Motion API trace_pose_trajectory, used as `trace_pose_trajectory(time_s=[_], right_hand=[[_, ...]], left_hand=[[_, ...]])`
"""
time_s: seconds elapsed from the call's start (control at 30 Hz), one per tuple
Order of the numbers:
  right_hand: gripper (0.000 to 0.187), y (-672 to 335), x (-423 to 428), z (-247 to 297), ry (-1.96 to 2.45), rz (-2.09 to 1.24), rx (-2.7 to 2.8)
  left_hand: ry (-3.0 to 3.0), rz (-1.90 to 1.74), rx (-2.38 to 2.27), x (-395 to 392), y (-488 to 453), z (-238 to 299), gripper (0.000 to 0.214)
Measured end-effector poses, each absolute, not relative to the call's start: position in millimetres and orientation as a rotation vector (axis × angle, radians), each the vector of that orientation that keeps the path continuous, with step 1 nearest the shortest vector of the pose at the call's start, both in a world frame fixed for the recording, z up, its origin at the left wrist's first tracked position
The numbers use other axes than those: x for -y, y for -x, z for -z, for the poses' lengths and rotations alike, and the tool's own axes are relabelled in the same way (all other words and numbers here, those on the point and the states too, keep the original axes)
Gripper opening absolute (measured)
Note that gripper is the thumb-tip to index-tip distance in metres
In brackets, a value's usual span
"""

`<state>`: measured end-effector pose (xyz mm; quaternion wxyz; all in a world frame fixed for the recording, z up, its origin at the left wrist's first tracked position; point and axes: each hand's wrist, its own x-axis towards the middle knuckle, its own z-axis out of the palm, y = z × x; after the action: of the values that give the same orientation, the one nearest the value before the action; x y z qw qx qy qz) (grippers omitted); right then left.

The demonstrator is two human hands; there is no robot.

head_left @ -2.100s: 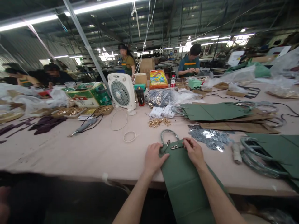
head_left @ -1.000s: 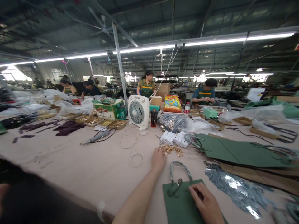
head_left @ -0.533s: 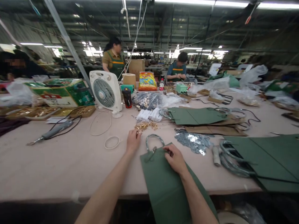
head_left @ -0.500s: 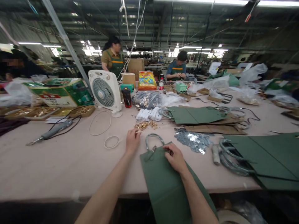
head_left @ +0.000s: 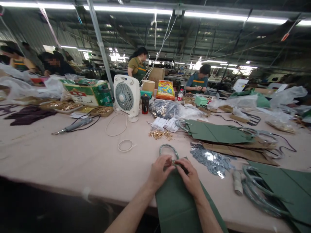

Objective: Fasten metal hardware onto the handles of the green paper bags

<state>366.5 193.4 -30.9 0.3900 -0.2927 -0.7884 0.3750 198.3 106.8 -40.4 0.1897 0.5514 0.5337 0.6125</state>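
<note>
As the left hand (head_left: 159, 172) and the right hand (head_left: 191, 178) meet at the top edge of a green bag panel (head_left: 181, 204), their fingers (head_left: 167, 165) pinch together on a small metal fitting (head_left: 173, 162) at the foot of a looped grey-green handle (head_left: 168, 149). The fingers partly hide the fitting, so how it is fastened cannot be told. The hands are close together and clamped on this one spot, not apart. The panel lies flat on a pale work table (head_left: 73, 155), running from under the hands toward the person and over the table edge.

Just beyond the hands lies a scatter of brass-coloured fittings (head_left: 159, 135). To the right are a heap of silvery metal tabs (head_left: 211, 160) and, farther right, more green panels (head_left: 289, 184) with handles. Ahead and to the right, another green panel (head_left: 216, 132) rests on kraft card (head_left: 239, 152). To the left lie a ring of white cord (head_left: 125, 146) and a corded hand tool (head_left: 75, 125). Farther ahead stand a white box fan (head_left: 125, 95) and a co-worker (head_left: 199, 82) in a green apron.
</note>
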Motion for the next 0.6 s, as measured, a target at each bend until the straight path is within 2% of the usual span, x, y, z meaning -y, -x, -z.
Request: trace_pose_trajectory(time_s=[0.33, 0.6], right_hand=[[0.036, -356.2, -178.6, 20.9, 0.826, -1.222, 1.918], [0.040, -357.2, -176.7, 18.5, 0.901, -1.343, 1.806]], left_hand=[[-1.611, -1.598, -1.475, -99.4, -194.6, 38.6, 0.038], [-1.367, -1.662, -1.173, -94.8, -191.6, 35.5, 0.033]])
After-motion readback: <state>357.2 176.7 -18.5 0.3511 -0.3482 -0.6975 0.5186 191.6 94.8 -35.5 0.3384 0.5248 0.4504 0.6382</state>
